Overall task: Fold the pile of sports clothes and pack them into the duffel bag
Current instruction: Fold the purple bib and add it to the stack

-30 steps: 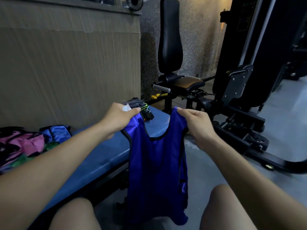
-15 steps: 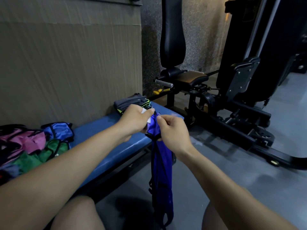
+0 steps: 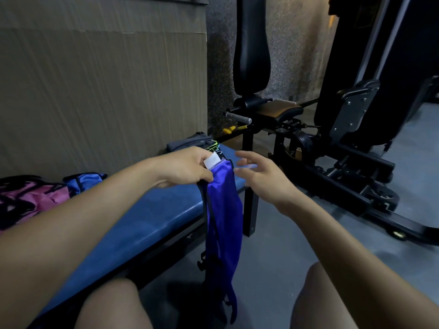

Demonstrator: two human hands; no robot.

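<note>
The long padded blue bench (image 3: 152, 217) runs along the ribbed wall panel (image 3: 102, 86) behind it. On its left end lies the heap of pink and blue sports clothes (image 3: 47, 193); on its far end, seemingly folded, grey garments (image 3: 190, 144). The shiny blue sleeveless vest (image 3: 223, 210) hangs off its front edge. The black weight machine (image 3: 332, 138) stands right of the bench.

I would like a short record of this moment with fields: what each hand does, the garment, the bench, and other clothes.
left hand: left hand pinches the top of the blue vest, beside its white label
right hand: right hand open, fingers spread, apart from the vest
garment: folded lengthwise, hanging past the bench edge
bench: blue bench, padded
other clothes: pile of clothes at the near-left end; grey folded clothes at the far end
</note>
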